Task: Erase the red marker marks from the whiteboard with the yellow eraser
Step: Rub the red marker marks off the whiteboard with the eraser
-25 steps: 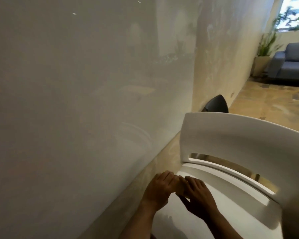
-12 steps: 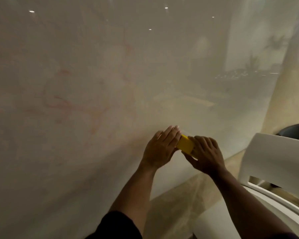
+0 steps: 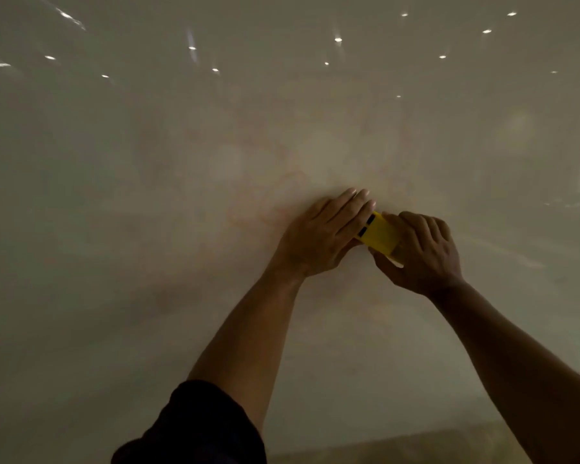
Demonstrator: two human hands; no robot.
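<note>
The whiteboard [image 3: 148, 229] fills nearly the whole view, glossy and dim. Faint smeared red marker marks [image 3: 258, 209] spread across its middle, just left of and above my hands. The yellow eraser [image 3: 379, 234] with two dark slots is pressed flat against the board. My left hand [image 3: 322, 236] grips its left end with fingers laid over it. My right hand [image 3: 422, 252] grips its right end. Most of the eraser is hidden under my fingers.
Ceiling light reflections [image 3: 338, 39] dot the top of the board. A strip of tan floor [image 3: 399, 447] shows below the board's bottom edge. My dark left sleeve [image 3: 195, 426] is at the bottom.
Both hands rose from the white chair seat with the eraser and pressed it against the board. My view swung up and left; the chair has left the view.
</note>
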